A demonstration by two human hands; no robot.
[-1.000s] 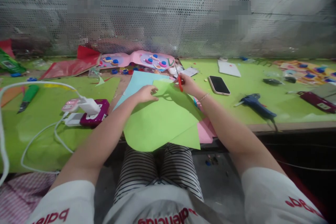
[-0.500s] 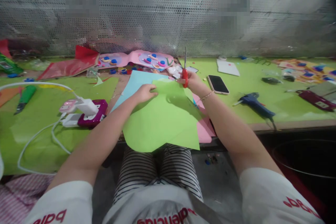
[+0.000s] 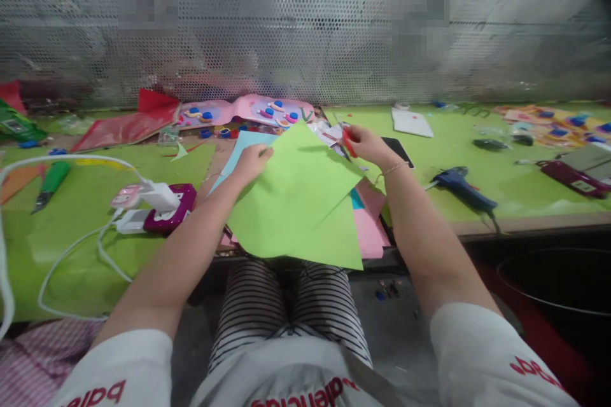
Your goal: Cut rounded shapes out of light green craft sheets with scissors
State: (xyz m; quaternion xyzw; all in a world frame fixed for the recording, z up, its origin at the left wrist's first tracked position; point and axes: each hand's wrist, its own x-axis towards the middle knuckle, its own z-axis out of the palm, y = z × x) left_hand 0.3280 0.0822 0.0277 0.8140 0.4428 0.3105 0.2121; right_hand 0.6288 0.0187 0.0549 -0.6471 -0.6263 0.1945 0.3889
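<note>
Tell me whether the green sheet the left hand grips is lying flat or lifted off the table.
Lifted. The left hand holds the green sheet up by its far edge, tilted, over another green sheet lying beneath.

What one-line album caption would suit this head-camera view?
Left hand lifts a green paper sheet while the right hand grips red-handled scissors over a cluttered craft table.

Perforated metal wall (image 3: 305, 25) behind green-topped workbench (image 3: 477, 197).
</note>
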